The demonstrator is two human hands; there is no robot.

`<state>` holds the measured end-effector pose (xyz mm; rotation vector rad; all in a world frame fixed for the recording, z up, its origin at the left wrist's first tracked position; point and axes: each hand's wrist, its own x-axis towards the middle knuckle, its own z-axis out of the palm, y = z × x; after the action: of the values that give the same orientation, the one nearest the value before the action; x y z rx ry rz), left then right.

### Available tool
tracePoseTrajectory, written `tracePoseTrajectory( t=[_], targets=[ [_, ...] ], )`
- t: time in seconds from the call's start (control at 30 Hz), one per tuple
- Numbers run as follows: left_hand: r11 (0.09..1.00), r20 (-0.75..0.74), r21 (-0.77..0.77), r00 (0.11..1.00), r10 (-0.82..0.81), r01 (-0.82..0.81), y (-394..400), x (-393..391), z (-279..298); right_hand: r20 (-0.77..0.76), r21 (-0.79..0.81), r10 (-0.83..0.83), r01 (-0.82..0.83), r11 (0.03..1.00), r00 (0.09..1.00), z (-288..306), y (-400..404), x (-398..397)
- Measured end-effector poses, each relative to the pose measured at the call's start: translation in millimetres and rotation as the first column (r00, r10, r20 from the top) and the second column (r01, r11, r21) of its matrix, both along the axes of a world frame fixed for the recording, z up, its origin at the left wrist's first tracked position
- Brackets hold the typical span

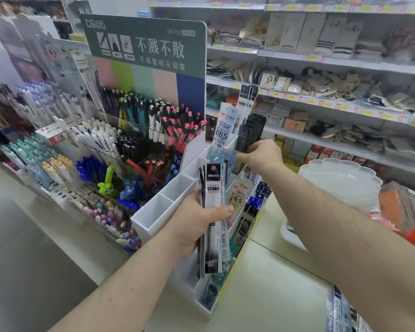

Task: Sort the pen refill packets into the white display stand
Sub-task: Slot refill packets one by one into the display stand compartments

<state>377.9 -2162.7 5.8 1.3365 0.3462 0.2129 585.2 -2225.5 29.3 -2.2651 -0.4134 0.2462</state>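
Note:
My left hand (199, 221) grips a stack of long pen refill packets (212, 188), the front one black with a red logo, held upright in front of the white display stand (158, 212). My right hand (264, 156) reaches over the stand's upper compartments, fingers curled on the top of a light blue packet (228, 155) there. The stand's left compartments are bare. Its right and back compartments hold packets, among them one marked 0.5 (237, 197) and a tall white one (223, 130).
A big pen display with a green sign (149, 41) stands left of the stand, full of pens. Store shelves (321, 63) fill the back right. A white scalloped tray (340, 178) sits at right on the pale counter (261, 295). More packets (345, 315) lie at bottom right.

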Motion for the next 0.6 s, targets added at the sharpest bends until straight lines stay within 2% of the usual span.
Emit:
tracePoseTrajectory(
  t=[0.1, 0.17, 0.23, 0.3, 0.37, 0.43, 0.53, 0.6],
  targets=[
    [1.0, -0.008, -0.02, 1.0, 0.015, -0.015, -0.6, 1.6, 0.1, 0.023, 0.106, -0.078, 0.075, 0.992, 0.997, 11.8, -19.7, -7.6],
    [0.999, -0.007, -0.052, 1.0, 0.018, -0.018, -2.6, 2.9, 0.8, -0.009, 0.24, -0.102, 0.101, 0.966, 0.995, 19.0, -38.0, -26.0],
    [0.995, 0.004, -0.099, 1.0, 0.001, 0.0, -5.4, 4.5, 2.1, -0.108, 0.379, -0.044, 0.082, 0.922, 0.993, 21.5, -57.2, -52.1],
    [0.991, 0.019, -0.129, 1.0, -0.019, 0.021, -7.6, 6.5, 3.2, -0.189, 0.45, 0.096, 0.0, 0.893, 0.977, 18.4, -73.2, -82.0],
    [0.988, 0.031, -0.15, 0.999, -0.025, 0.03, -9.1, 8.9, 3.3, -0.209, 0.439, 0.213, -0.103, 0.893, 0.954, 7.1, -82.6, -108.5],
    [0.983, 0.024, -0.183, 0.999, -0.021, 0.025, -10.6, 11.2, 2.5, -0.204, 0.369, 0.256, -0.168, 0.914, 0.945, -6.3, -83.1, -129.5],
    [0.97, 0.003, -0.239, 0.999, -0.037, 0.037, -13.9, 14.0, -1.2, -0.123, 0.28, 0.215, -0.174, 0.944, 0.969, -18.8, -75.6, -145.7],
    [0.955, -0.001, -0.288, 0.997, -0.075, 0.072, -13.9, 15.1, -3.6, -0.092, 0.319, 0.17, -0.132, 0.938, 0.981, -20.4, -73.7, -146.3]
  ],
)
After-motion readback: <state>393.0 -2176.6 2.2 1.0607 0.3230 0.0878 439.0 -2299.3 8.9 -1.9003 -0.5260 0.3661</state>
